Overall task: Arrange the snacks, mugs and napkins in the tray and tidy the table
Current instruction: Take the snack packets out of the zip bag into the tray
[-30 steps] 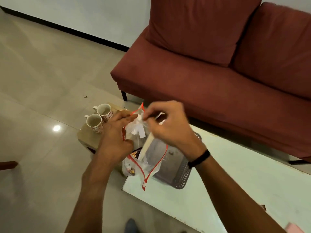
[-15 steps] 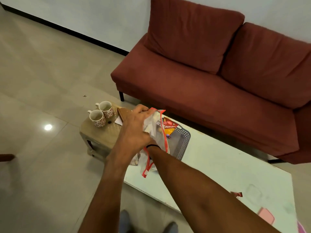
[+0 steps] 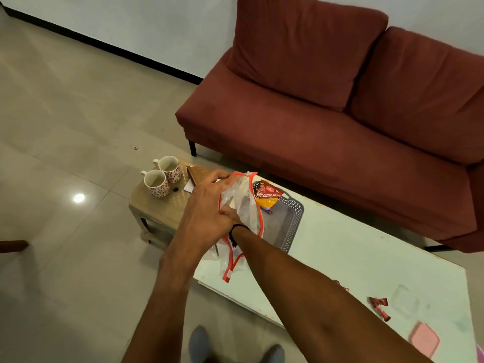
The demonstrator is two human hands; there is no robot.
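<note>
Unpacking snacks: left hand (image 3: 207,205) grips bag (image 3: 242,205) over tray (image 3: 290,221); right hand inside, fingers unseen. Next: withdraw snack, place beside packet (image 3: 268,196).

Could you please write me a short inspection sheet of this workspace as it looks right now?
Surface: pale white low table; small beige plastic stool beside it.
Job's things: grey perforated plastic tray on the table, holding a red and yellow snack packet; two white floral-patterned mugs on the stool.
Clutter: red wrapper scraps and a pink flat item on the table.
Grips: left hand holds a clear plastic bag with red trim; right hand is inside that bag, hidden.
Cables: nothing seen.
Surroundings: dark red fabric sofa, tiled floor.
</note>
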